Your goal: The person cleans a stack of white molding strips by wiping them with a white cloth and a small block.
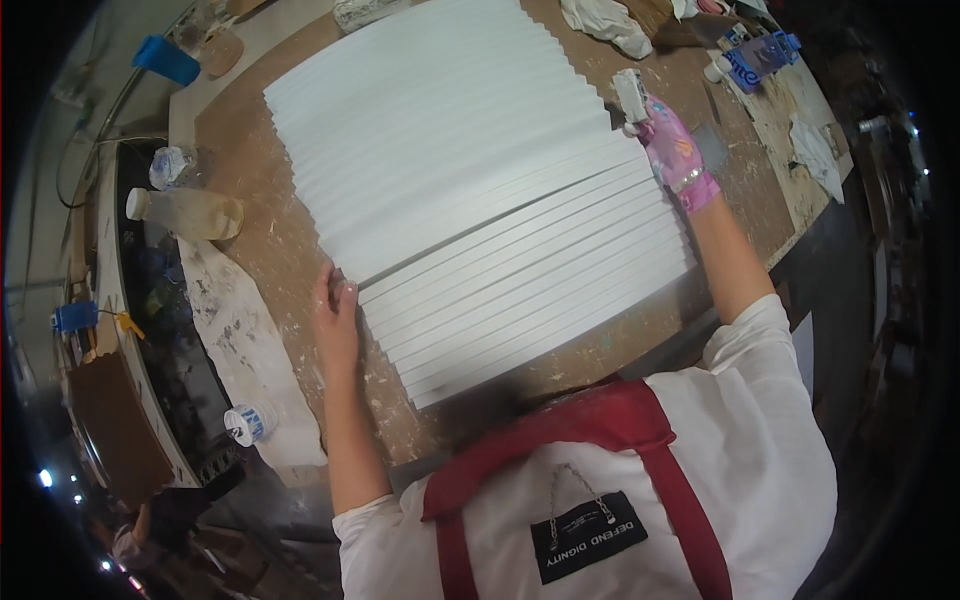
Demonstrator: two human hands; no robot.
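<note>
A large white pleated sheet (430, 130) lies across the brown board. Its nearer part is gathered into narrow, flat folds (530, 285), and a dark gap runs crosswise where the folds meet the wider part. At the left end of this gap, my bare left hand (337, 305) has its fingers curled in on the sheet's edge. My right hand (675, 150), in a pink patterned glove, is closed at the sheet's right edge with its fingertips on the fold. Just beyond those fingertips is a small white-grey block (630, 95); whether they touch it is unclear.
Left of the sheet stand a bottle of yellowish liquid (205, 215), a blue cup (167, 60) and a white tub (250, 424). At the far right are a purple-labelled bottle (762, 62) and a crumpled white cloth (607, 25). Another whitish block (362, 12) touches the far edge.
</note>
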